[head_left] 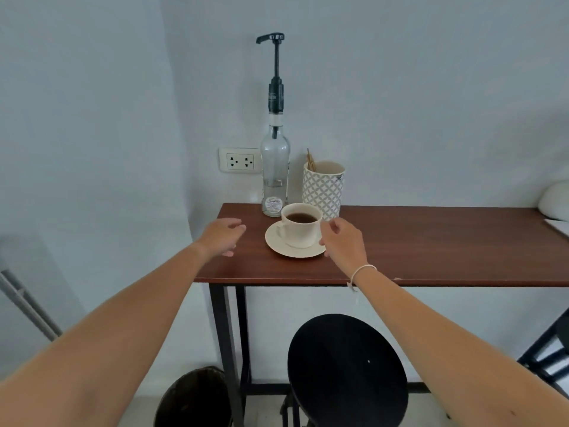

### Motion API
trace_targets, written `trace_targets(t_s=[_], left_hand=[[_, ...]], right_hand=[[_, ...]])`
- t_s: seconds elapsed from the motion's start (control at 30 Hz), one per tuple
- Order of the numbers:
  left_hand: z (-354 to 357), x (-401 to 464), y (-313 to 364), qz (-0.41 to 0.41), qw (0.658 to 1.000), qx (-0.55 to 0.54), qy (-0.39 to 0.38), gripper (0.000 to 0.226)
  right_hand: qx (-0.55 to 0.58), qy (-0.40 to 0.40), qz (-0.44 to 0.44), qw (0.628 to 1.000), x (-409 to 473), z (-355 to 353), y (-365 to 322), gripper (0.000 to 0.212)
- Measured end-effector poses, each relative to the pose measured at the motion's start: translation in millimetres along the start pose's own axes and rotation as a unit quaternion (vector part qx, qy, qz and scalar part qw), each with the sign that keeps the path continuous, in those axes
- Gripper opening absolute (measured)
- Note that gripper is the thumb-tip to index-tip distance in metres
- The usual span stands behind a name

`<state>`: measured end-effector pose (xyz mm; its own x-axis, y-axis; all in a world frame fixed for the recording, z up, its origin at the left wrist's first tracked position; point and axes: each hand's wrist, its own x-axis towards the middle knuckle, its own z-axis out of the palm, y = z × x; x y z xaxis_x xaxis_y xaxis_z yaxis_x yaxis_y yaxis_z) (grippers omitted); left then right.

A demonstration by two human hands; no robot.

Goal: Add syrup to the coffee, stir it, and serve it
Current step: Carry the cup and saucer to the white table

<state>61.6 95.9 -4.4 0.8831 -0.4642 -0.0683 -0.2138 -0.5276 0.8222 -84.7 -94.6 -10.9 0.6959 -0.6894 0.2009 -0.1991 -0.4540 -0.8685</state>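
Fingers (331, 224) loose beside cup (301, 231) | coffee inside | bottle (275, 174) low

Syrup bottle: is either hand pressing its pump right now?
No. The pump stands untouched atop the syrup bottle, while the left hand and right hand flank the coffee cup.

We cannot read the small round label (273, 203) low on the syrup bottle (275, 167) just behind the coffee cup (301, 224). Right of the cup, the right hand (343, 241) covers the saucer's (289, 249) near edge; whether its fingertips touch the cup we cannot tell. Behind the cup, the stirrers (310, 160) sink out of sight into the patterned holder (323, 189). Far right, a white object (555, 200) is cropped.
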Motion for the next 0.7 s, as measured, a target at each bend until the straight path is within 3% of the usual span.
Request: trace_targets(t_s=[0.1, 0.23, 0.47, 0.7], left_hand=[[16, 11, 3, -0.032, 0.999, -0.034, -0.014, 0.050], [28, 27, 2, -0.074, 0.993, -0.078, -0.052, 0.054], [35, 36, 0, -0.113, 0.985, -0.121, -0.048, 0.055], [53, 20, 14, -0.158, 0.975, -0.153, -0.016, 0.049]], right_hand=[[0.005, 0.019, 0.037, 0.999, 20, -5, 19, 0.031], [0.005, 0.007, 0.082, 0.997, 46, -4, 37, 0.018], [0.008, -0.058, 0.119, 0.991, 84, 9, 52, 0.011], [-0.023, -0.164, 0.096, 0.982, 118, 14, 53, 0.017]])
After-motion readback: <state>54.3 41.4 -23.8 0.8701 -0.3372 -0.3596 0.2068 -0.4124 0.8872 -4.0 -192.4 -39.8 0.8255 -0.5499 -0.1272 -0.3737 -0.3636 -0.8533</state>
